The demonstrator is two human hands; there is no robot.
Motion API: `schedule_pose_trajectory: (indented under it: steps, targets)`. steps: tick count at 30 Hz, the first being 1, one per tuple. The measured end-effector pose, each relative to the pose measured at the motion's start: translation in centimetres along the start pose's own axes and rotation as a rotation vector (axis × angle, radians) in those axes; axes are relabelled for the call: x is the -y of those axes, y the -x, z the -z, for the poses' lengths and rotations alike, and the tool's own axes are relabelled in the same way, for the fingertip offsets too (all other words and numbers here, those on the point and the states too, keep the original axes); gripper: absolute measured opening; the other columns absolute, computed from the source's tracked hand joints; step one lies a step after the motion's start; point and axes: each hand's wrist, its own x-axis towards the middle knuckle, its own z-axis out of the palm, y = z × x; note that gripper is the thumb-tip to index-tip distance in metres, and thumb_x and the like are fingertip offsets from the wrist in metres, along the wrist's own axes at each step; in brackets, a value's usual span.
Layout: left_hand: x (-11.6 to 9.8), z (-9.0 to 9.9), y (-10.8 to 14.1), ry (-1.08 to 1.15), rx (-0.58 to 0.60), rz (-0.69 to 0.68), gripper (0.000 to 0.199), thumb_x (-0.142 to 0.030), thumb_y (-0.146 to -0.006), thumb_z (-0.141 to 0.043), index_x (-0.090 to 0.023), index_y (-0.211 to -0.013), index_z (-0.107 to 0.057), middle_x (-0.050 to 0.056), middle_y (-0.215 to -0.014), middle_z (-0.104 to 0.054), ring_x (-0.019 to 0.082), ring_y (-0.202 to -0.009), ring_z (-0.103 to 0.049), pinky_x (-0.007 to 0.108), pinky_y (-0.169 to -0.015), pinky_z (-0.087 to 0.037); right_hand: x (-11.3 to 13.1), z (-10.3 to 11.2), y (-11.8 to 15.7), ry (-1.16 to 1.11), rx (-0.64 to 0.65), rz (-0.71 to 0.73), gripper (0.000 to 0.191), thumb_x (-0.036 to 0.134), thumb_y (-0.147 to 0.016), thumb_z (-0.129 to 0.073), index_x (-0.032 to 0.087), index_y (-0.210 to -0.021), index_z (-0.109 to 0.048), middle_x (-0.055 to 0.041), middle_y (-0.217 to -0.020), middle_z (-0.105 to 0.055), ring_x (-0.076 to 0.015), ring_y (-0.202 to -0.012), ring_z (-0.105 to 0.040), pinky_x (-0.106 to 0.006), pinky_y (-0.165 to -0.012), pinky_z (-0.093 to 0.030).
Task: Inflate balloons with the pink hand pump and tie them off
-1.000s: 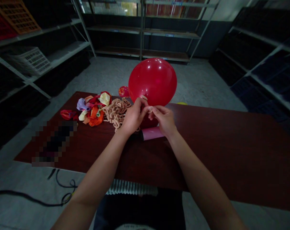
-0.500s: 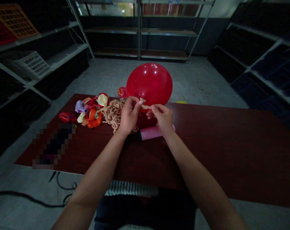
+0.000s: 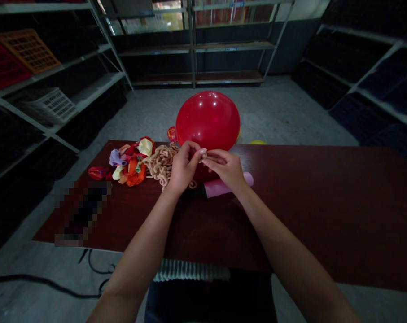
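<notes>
Both hands meet at the middle of the table, in front of a big inflated red balloon. A small beige curly strip is pinched between the fingertips of my left hand and my right hand. It looks like the pieces in the beige curly heap just left of my left hand. Under my right wrist lies a pink cylinder with a black end, which looks like a balloon pump. Fingers hide most of the strip, and I cannot tell whether it is joined to the balloon.
Limp balloons in mixed colours lie on the left of the dark red table, near a blurred-out dark object. Behind the red balloon are a small patterned red one and a yellow one. Metal shelves stand around.
My hands have drawn closer together, and the strip that was stretched between them is now mostly covered by fingers. The view has shifted slightly.
</notes>
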Motion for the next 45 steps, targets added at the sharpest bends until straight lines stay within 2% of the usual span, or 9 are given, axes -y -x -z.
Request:
schedule_pose_trajectory:
  steps: [6,9,13,20,25,30,34,40,45]
  targets:
    - [-0.2,-0.1,0.2,-0.073,0.045,-0.040,0.019,-0.040,-0.105,-0.067,-0.024,-0.098,-0.063,0.003,-0.084,-0.069,0.020,-0.072,-0.064,0.034,-0.069,-0.051,0.0,0.5,0.0,0.043,-0.032,0.046,0.027,0.054,-0.082,-0.085,0.029,-0.090,-0.079,-0.0025,-0.076,-0.076,-0.0184,-0.065,-0.069,-0.033,-0.057,-0.059]
    - [-0.5,0.1,0.3,-0.070,0.121,-0.082,0.013,-0.034,-0.107,-0.064,-0.025,-0.115,-0.066,0.006,-0.099,-0.075,0.021,-0.086,-0.071,0.034,-0.080,-0.057,0.0,0.8,-0.2,0.020,-0.076,0.062,0.030,0.055,-0.082,-0.084,0.027,-0.090,-0.078,-0.0011,-0.071,-0.072,-0.0171,-0.061,-0.067,-0.033,-0.057,-0.059]
    - [-0.5,0.1,0.4,-0.066,0.232,-0.136,0.024,-0.028,-0.107,-0.065,-0.026,-0.129,-0.071,0.010,-0.122,-0.077,0.024,-0.106,-0.074,0.038,-0.093,-0.059,-0.1,1.0,-0.4,-0.012,-0.122,0.065,0.029,0.055,-0.081,-0.084,0.027,-0.086,-0.078,-0.0001,-0.068,-0.071,-0.0152,-0.057,-0.063,-0.032,-0.057,-0.058]
    - [0.0,-0.3,0.4,0.084,0.128,0.010,0.019,-0.037,-0.102,-0.073,-0.025,-0.115,-0.080,0.007,-0.105,-0.079,0.022,-0.087,-0.070,0.036,-0.078,-0.057,0.1,1.0,-0.2,-0.048,-0.107,0.056,0.027,0.052,-0.080,-0.085,0.026,-0.087,-0.079,0.0007,-0.069,-0.071,-0.0140,-0.057,-0.062,-0.032,-0.058,-0.057]
    - [-0.7,0.5,0.2,0.110,0.142,0.020,0.022,-0.030,-0.099,-0.074,-0.027,-0.121,-0.075,0.002,-0.083,-0.064,0.018,-0.072,-0.058,0.031,-0.069,-0.053,0.0,1.0,-0.3,-0.044,-0.104,0.044,0.024,0.050,-0.082,-0.083,0.027,-0.089,-0.079,0.0003,-0.071,-0.072,-0.0144,-0.058,-0.062,-0.033,-0.059,-0.056]
    - [-0.8,0.6,0.3,0.031,0.188,-0.030,0.017,-0.026,-0.098,-0.073,-0.027,-0.115,-0.073,0.005,-0.090,-0.068,0.021,-0.074,-0.062,0.034,-0.070,-0.055,-0.4,1.0,-0.4,-0.064,-0.125,0.001,0.027,0.056,-0.081,-0.082,0.030,-0.089,-0.078,0.0000,-0.074,-0.073,-0.0165,-0.061,-0.063,-0.035,-0.060,-0.057]
    - [-0.3,0.2,0.4,-0.124,0.096,-0.121,0.010,-0.026,-0.101,-0.071,-0.028,-0.110,-0.074,0.008,-0.098,-0.075,0.024,-0.080,-0.066,0.039,-0.078,-0.057,-0.5,0.9,-0.4,-0.065,-0.095,-0.037,0.035,0.064,-0.077,-0.084,0.032,-0.088,-0.077,-0.0001,-0.074,-0.074,-0.0180,-0.063,-0.064,-0.037,-0.061,-0.057]
    - [0.0,-0.1,0.5,-0.200,0.020,-0.203,0.025,-0.019,-0.101,-0.072,-0.021,-0.125,-0.073,0.006,-0.094,-0.073,0.021,-0.076,-0.066,0.034,-0.076,-0.057,-0.6,1.0,-0.3,-0.080,-0.055,-0.005,0.026,0.057,-0.085,-0.081,0.033,-0.094,-0.078,-0.0005,-0.078,-0.073,-0.0186,-0.066,-0.065,-0.038,-0.065,-0.058]
    - [0.0,-0.1,0.5,-0.189,0.005,-0.168,0.010,-0.031,-0.103,-0.073,-0.022,-0.098,-0.073,0.006,-0.093,-0.076,0.022,-0.082,-0.070,0.036,-0.079,-0.056,-0.3,1.0,-0.2,-0.087,-0.058,-0.003,0.030,0.058,-0.082,-0.083,0.031,-0.093,-0.079,-0.0003,-0.079,-0.076,-0.0171,-0.063,-0.066,-0.035,-0.061,-0.057]
